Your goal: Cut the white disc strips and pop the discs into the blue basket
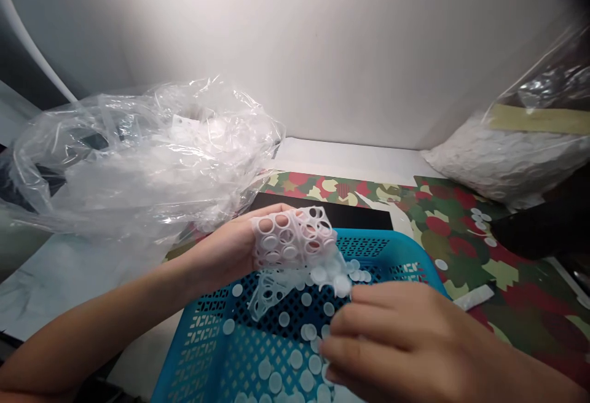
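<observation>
My left hand (230, 240) is closed on a soft white sheet full of round holes (295, 237), with a few translucent discs sitting in it. The sheet's lower part hangs crumpled over a blue plastic basket (410, 246). Close to the sheet's right edge, my right hand (396, 335) has its fingers curled together. Its fingertips are partly hidden and slightly blurred, so what they pinch cannot be made out. Loose round translucent discs (306, 380) lie scattered on the basket floor beneath both hands.
A large clear plastic bag of white material (157, 157) fills the left back. Another clear bag of white pieces (516, 151) stands at the right. Several small discs (482, 215) and a white strip (474, 297) lie on the patterned table cover (437, 225). A pale wall (313, 53) closes the back.
</observation>
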Available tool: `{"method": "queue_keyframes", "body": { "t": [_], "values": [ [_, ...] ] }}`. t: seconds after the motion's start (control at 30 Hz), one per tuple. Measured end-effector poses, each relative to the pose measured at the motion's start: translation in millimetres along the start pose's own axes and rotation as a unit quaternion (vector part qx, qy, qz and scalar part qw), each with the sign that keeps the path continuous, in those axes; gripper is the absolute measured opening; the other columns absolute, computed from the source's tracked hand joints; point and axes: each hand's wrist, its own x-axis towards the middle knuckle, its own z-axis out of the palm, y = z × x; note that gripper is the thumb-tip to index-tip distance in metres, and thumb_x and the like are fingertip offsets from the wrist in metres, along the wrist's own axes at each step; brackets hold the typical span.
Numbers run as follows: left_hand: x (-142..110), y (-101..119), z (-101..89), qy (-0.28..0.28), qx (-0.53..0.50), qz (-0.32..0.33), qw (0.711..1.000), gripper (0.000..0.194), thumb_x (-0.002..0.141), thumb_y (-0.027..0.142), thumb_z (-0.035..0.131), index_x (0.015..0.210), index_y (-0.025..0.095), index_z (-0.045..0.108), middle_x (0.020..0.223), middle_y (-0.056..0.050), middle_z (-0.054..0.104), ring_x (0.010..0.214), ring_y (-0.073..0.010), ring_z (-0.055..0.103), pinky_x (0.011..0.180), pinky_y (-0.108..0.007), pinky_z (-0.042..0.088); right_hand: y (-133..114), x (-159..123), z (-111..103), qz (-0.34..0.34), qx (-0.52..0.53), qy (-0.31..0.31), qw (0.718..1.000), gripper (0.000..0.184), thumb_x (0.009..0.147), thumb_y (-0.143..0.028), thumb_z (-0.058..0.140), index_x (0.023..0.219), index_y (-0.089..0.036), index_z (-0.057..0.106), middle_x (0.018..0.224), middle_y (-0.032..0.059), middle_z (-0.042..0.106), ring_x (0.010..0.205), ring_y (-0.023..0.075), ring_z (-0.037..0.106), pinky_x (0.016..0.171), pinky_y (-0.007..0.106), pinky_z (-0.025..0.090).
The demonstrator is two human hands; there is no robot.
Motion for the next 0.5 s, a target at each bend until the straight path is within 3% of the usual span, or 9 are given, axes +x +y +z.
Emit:
{"method": "queue_keyframes", "body": {
  "t": [0.13,0.27,0.37,0.5],
  "values": [
    [-5,-10,7.2,-0.073,-0.097,-0.016,0.992,0.041,0.083,0.035,0.058,0.121,0.021,0.055,0.121,-0.008,0.059,0.110,-0.0232,0.055,0.093,-0.034,0.040,6,6,1,0.054,0.002,0.105,0.993,0.018,0.092,-0.027,0.051,0.096,-0.018,0.066,0.083,0.0043,0.068,0.072,0.0121,0.063,0.064,0.022,0.052],
    [-13,-17,14.3,-0.102,-0.125,-0.043,0.986,0.035,0.087,0.035,0.055,0.120,0.023,0.058,0.120,-0.005,0.061,0.109,-0.0191,0.056,0.094,-0.030,0.038,7,17,5,0.058,0.027,0.188,0.980,0.019,0.088,-0.016,0.056,0.105,-0.016,0.064,0.096,0.0059,0.067,0.085,0.0119,0.064,0.074,0.021,0.054],
    [-18,-21,18.9,-0.121,-0.135,-0.052,0.982,0.033,0.090,0.037,0.051,0.118,0.023,0.060,0.115,-0.005,0.062,0.106,-0.0189,0.056,0.089,-0.029,0.040,6,25,10,0.062,0.033,0.178,0.982,0.021,0.088,-0.012,0.053,0.106,-0.015,0.063,0.099,0.0060,0.067,0.092,0.0129,0.063,0.080,0.024,0.054],
    [-25,-29,22.1,-0.102,-0.147,-0.069,0.981,0.033,0.093,0.037,0.045,0.122,0.025,0.057,0.120,-0.005,0.058,0.117,-0.0203,0.048,0.097,-0.034,0.034,6,29,19,0.049,0.058,0.146,0.986,0.019,0.089,-0.010,0.050,0.103,-0.014,0.063,0.098,0.0068,0.066,0.090,0.0143,0.063,0.076,0.025,0.055]
  ]
}}
